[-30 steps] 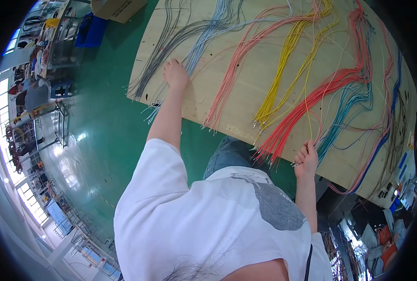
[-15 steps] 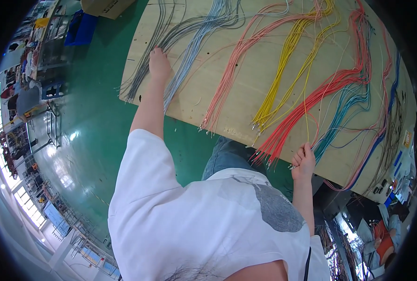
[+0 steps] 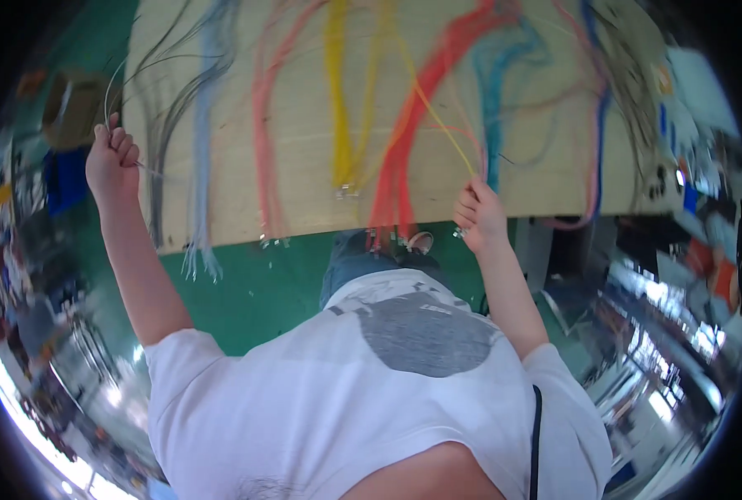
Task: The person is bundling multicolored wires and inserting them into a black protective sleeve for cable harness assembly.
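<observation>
My left hand [image 3: 112, 165] is raised past the board's left edge, its fingers closed on a thin grey wire that arcs up from the fist. Next to it, grey wires [image 3: 169, 125] and a light blue bundle [image 3: 202, 146] lie on the wooden board [image 3: 304, 208]. My right hand [image 3: 482, 218] is closed near the front edge, gripping the ends of a few thin wires, yellow and red among them; metal tips poke out below the fist. Between the hands run a salmon-pink bundle [image 3: 261, 154], a yellow bundle [image 3: 337, 108] and a thick red bundle [image 3: 400, 162], their tipped ends towards me.
Right of the red bundle lie teal wires [image 3: 492, 100], a blue strand [image 3: 602, 142] and brownish wires [image 3: 637, 100]. A cardboard box [image 3: 72, 108] and a blue bin [image 3: 64, 179] stand left of the board. Someone in orange [image 3: 725, 279] is at the far right.
My left hand has left the grey bundle on the board and moved outward past its left edge with a grey wire. My right hand still grips its wires. The view has turned.
</observation>
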Motion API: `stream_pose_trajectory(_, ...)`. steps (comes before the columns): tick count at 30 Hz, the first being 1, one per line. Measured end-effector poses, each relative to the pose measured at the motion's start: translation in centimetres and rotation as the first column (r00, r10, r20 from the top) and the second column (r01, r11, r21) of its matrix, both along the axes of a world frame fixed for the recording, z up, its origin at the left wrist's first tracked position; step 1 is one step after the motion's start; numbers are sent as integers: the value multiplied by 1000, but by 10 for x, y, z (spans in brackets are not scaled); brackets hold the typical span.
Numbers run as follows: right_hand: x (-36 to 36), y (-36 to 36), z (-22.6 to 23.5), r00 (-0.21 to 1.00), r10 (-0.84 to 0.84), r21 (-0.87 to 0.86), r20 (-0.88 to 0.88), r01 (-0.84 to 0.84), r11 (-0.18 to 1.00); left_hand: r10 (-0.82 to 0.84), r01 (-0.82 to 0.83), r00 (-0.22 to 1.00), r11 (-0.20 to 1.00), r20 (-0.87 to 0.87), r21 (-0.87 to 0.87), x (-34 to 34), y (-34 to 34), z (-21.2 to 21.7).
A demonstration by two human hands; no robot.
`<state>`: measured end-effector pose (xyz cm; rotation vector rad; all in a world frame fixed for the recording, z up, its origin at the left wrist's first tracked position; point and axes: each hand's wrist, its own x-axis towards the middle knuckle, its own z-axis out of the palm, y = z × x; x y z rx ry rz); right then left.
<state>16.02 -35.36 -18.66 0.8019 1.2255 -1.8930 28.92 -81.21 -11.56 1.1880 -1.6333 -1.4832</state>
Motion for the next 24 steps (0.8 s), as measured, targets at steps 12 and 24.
stream_pose_trajectory(12,-7,188,79,936,143,-91,-321,-180,979,-222,669,743,195,-632,717,-162,513,25)
stream_pose_trajectory(24,-43,411,117,467,674,602,-572,-318,732,-666,838,546,425,-509,343,-194,702,34)
